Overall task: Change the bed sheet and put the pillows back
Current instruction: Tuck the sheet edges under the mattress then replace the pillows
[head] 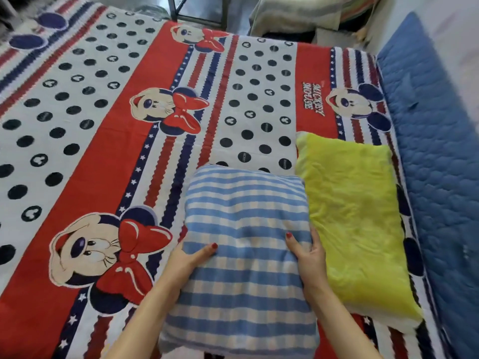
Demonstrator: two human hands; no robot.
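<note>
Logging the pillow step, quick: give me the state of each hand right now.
Left hand: gripping the left side of the blue checked pillow.
Right hand: gripping the same pillow's right side.

We have one view only, from a wide-angle camera worn on the person's head. It looks forward and steeply down over the bed [103,156], from its near edge towards the far edge at the top of the frame. It sits close: both forearms enter from the bottom edge, and the hands [308,257] lie low in the centre. The wide lens bends the bed's edges outward.
</note>
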